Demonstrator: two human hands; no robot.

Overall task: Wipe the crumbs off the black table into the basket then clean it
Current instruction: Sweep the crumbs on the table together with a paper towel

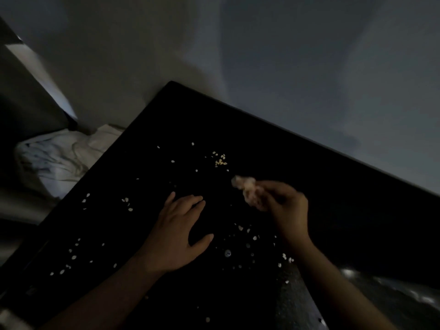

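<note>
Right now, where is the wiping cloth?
In the head view the crumpled cloth is pinched in the right hand, right of centre over the black table, just nearer than the yellowish crumb pile.

Left hand [177,231] flat on black table [309,198]; right hand [284,206] pinches crumpled tissue [246,189]; crumbs [220,159] scattered.

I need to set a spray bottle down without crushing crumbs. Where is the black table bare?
The black table is bare right of the right hand, up to its far edge, and in its far corner. The crumbs crowd around the left hand, between both hands and along the near-left edge; a small pile lies beyond the crumpled wipe.
</note>
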